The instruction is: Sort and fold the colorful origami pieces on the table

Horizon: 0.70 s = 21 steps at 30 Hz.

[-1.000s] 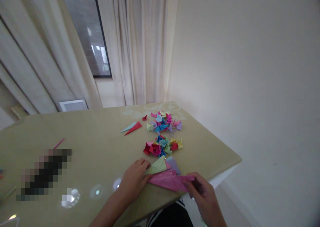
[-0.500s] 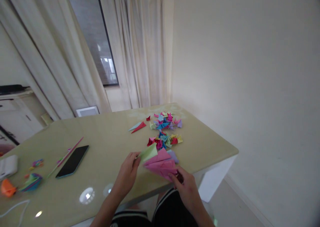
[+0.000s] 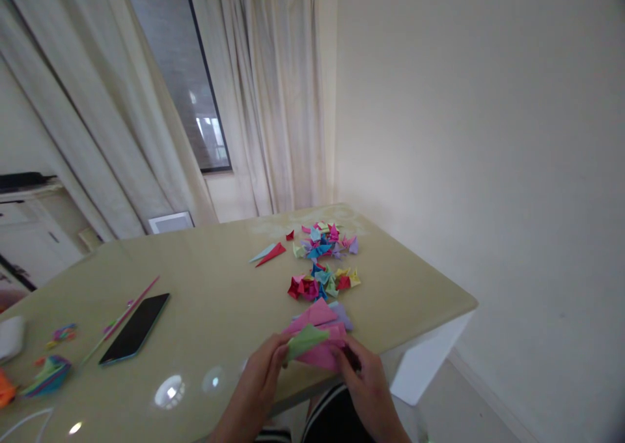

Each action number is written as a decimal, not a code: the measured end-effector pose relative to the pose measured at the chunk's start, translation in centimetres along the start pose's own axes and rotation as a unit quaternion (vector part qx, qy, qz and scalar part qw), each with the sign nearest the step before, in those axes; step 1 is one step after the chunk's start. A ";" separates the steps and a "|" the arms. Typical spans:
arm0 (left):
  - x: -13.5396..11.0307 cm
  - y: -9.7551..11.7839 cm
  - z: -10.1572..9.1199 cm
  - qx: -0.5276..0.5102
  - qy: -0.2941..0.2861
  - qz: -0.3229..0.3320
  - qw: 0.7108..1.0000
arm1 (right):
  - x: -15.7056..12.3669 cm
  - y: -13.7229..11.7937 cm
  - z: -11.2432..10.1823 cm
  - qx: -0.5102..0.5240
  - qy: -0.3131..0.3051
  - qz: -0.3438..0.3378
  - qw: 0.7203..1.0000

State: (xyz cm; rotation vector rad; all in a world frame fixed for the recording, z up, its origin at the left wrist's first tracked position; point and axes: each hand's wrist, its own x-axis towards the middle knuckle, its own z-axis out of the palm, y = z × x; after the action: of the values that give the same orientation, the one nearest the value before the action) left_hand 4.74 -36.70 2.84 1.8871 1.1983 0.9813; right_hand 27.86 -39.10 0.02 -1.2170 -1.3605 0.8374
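My left hand point(image 3: 261, 378) pinches a light green folded paper point(image 3: 306, 340) by its left end, above the table's front edge. The green piece lies across a pink folded paper point(image 3: 316, 313), covering part of it. My right hand point(image 3: 364, 378) has its thumb and fingers closed on the pink paper's right side; its curled fingers are partly hidden. Behind the pink paper, a lavender folded paper point(image 3: 342, 315) shows. Just beyond my hands lie a nearer heap of small colourful origami pieces point(image 3: 322, 281) and a farther heap point(image 3: 325, 241).
On the table point(image 3: 209, 313) lie red point(image 3: 271, 254) and pale blue point(image 3: 262, 252) pointed papers. To the left are a phone point(image 3: 134, 329), a pink stick point(image 3: 131, 306), a multicoloured folded piece point(image 3: 51, 374), an orange object point(image 3: 6, 389) and a white cable point(image 3: 29, 417). A wall point(image 3: 463, 137) stands to the right.
My left hand has brought the green paper right and down, from beside the pink paper to across its front. My right hand keeps its hold with little movement.
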 end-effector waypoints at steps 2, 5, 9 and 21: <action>-0.4 0.6 0.2 -0.001 0.001 -0.016 1.000 | -0.2 -0.3 0.0 0.022 -0.001 0.005 1.000; -1.2 1.2 0.5 0.037 0.018 0.002 0.999 | -0.7 -0.3 0.3 0.051 -0.013 0.021 0.998; -2.6 0.6 1.2 0.113 0.068 0.041 0.990 | -1.6 0.0 0.7 0.101 -0.009 0.040 0.994; -0.6 -1.1 2.5 0.117 -0.042 0.058 0.991 | -2.0 0.9 0.5 0.164 0.002 0.066 0.984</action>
State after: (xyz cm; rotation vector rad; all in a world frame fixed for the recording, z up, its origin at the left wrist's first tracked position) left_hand 6.26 -37.30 0.57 2.1797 1.2084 0.8410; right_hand 27.38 -40.73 -1.47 -1.0560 -1.0947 1.1040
